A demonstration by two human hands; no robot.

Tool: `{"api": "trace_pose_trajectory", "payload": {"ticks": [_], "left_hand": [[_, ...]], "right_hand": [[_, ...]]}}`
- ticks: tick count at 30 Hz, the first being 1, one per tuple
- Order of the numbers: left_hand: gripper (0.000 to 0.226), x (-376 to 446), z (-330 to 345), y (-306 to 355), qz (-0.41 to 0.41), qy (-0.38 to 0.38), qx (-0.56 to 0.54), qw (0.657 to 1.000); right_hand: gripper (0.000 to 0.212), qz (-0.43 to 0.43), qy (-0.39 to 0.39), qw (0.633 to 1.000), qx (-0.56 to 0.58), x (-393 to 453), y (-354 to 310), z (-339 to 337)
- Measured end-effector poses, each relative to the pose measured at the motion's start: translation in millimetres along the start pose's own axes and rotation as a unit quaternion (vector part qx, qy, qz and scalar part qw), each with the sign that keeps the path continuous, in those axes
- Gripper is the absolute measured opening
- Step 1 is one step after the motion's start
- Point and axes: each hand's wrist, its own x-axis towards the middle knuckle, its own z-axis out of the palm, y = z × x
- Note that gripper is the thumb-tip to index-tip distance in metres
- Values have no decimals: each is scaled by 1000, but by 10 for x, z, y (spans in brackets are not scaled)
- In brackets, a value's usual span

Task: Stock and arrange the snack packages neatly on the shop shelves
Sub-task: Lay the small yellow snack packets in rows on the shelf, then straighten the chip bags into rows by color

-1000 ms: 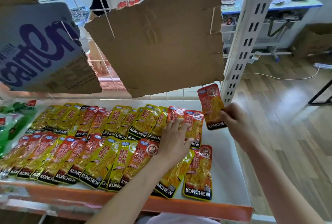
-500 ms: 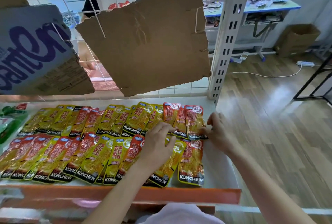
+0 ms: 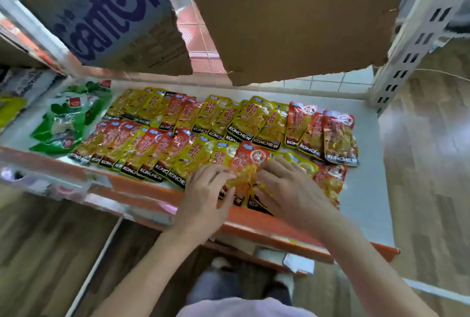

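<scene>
On the white metal shelf with an orange front lip (image 3: 366, 189), two overlapping rows of glossy yellow-and-red snack packets (image 3: 249, 123) lie flat. Left hand (image 3: 203, 189) and right hand (image 3: 287, 189) press, fingers seemingly straight, one near-row red packet (image 3: 248, 161) — pushed carelessly, slick neighbours could slide off the lip.

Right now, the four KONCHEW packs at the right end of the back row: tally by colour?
Red packs: 3
Yellow pack: 1
Total: 4
</scene>
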Motion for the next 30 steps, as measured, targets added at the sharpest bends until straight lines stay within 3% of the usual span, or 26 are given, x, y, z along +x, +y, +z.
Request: {"api": "trace_pose_trajectory", "payload": {"ticks": [5, 10, 14, 19, 25, 30], "left_hand": [[25, -448, -253, -420, -69, 36, 14, 997], [28, -970, -531, -1099, -153, 23, 34, 987], [31, -1628, -857, -1791, -238, 20, 63, 969], [30, -2422, -1410, -2710, -343, 94, 81, 931], [25, -2983, -1992, -3557, -393, 144, 83, 904], [25, -3254, -2224, -4054, -438, 174, 69, 879]], "right_hand": [[21, -46, -9, 999, 9, 313, -389, 100], [16, -104, -32, 994, -3, 831, -958, 418], [17, -183, -82, 980, 12, 1350, -1790, 927], [18, -262, -124, 957, 15, 1912, -3017, 1520], [19, -313, -123, 941, 49, 2515, -4122, 2029], [23, -366, -166, 915, 43, 2994, -4617, 2456]]}}
